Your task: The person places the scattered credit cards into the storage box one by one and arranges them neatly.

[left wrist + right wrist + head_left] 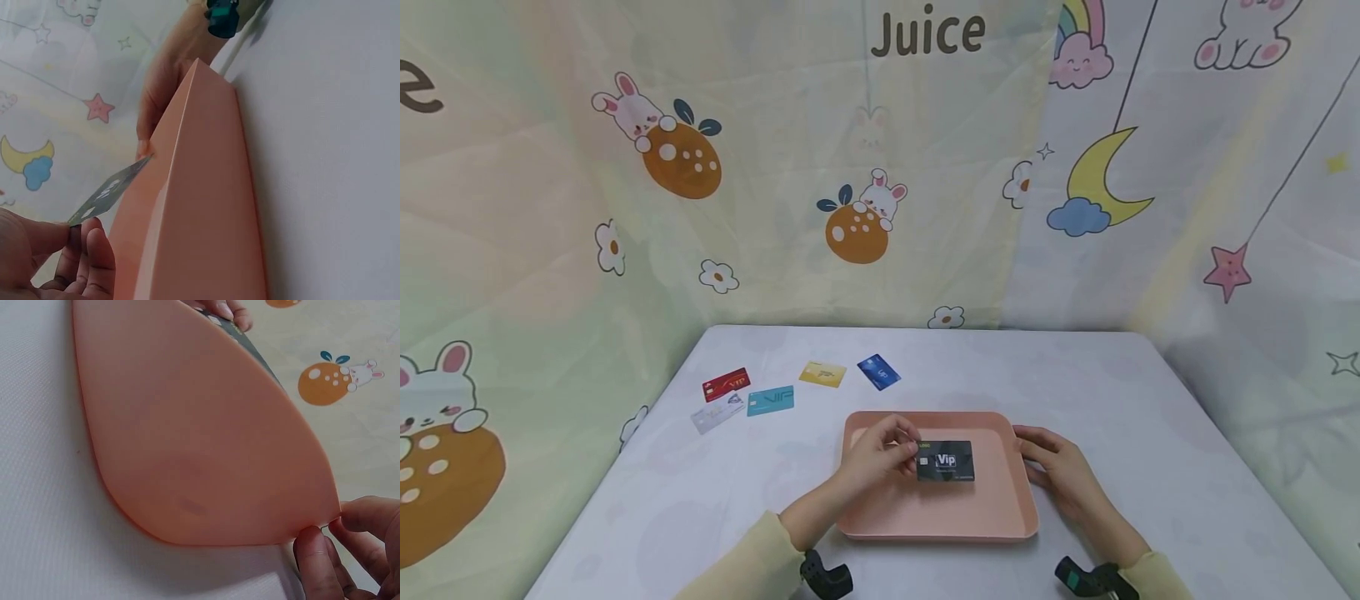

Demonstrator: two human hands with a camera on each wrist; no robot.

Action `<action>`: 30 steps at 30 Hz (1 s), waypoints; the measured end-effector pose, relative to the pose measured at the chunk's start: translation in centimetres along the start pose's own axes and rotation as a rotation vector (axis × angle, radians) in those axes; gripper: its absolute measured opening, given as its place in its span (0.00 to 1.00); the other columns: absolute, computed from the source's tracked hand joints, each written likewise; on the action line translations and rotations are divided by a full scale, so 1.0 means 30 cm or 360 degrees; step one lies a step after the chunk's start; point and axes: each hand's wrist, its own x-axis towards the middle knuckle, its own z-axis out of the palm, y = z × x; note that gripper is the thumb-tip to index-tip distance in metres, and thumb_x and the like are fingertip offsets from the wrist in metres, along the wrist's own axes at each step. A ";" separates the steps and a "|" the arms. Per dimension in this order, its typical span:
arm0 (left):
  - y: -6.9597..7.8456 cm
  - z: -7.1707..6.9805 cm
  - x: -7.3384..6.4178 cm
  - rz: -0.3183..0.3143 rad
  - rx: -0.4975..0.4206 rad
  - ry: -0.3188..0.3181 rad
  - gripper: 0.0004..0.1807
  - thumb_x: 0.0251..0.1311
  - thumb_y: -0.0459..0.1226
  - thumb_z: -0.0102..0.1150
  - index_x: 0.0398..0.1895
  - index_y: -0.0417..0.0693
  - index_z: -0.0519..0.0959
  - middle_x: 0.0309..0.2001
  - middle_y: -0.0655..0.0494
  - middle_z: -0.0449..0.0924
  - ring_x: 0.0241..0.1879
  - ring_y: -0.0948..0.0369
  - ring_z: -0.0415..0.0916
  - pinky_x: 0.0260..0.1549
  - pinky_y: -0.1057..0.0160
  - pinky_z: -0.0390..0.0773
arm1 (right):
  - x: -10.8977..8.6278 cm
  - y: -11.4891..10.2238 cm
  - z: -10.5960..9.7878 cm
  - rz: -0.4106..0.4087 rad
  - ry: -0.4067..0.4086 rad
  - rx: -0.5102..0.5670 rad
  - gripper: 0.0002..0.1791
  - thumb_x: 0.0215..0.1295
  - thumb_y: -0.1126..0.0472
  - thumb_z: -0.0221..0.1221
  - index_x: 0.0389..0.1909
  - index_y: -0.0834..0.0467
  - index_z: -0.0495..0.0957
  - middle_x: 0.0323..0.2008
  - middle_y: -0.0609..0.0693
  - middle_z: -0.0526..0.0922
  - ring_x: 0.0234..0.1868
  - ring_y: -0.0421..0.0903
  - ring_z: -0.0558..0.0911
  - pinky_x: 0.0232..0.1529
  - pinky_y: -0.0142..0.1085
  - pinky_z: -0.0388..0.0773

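My left hand (883, 450) pinches a black card marked "Vip" (946, 462) by its left end, between thumb and fingers. The card is held over the pink tray (977, 521), its printed face showing in the head view. From the left wrist view, the card (109, 190) slants beside the tray's rim. My right hand (1063, 471) is at the tray's right side, near the far corner. Its thumb and fingers (315, 556) grip the rim there, as the right wrist view shows.
Beyond the tray to the left lie a red card (726, 384), a pale silver card (717, 413), a teal card (771, 401), a yellow card (822, 373) and a blue card (878, 372). The white table (1150, 433) meets printed cloth (790, 125) behind.
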 end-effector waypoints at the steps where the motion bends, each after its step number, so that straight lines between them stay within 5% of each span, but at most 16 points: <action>1: 0.001 0.003 -0.002 -0.0004 -0.0006 -0.0008 0.08 0.71 0.30 0.59 0.50 0.41 0.78 0.37 0.51 0.79 0.30 0.62 0.81 0.33 0.63 0.86 | 0.001 0.001 0.000 0.0000 0.0000 0.0000 0.28 0.77 0.57 0.58 0.72 0.64 0.69 0.68 0.63 0.73 0.51 0.38 0.83 0.50 0.33 0.85; 30: -0.025 0.133 -0.031 -0.0133 -0.0044 -0.0150 0.06 0.70 0.30 0.60 0.46 0.47 0.79 0.35 0.53 0.78 0.31 0.61 0.80 0.32 0.67 0.84 | -0.001 0.004 -0.002 0.0007 -0.0023 -0.0039 0.29 0.78 0.57 0.56 0.74 0.64 0.66 0.70 0.65 0.70 0.55 0.41 0.83 0.51 0.34 0.85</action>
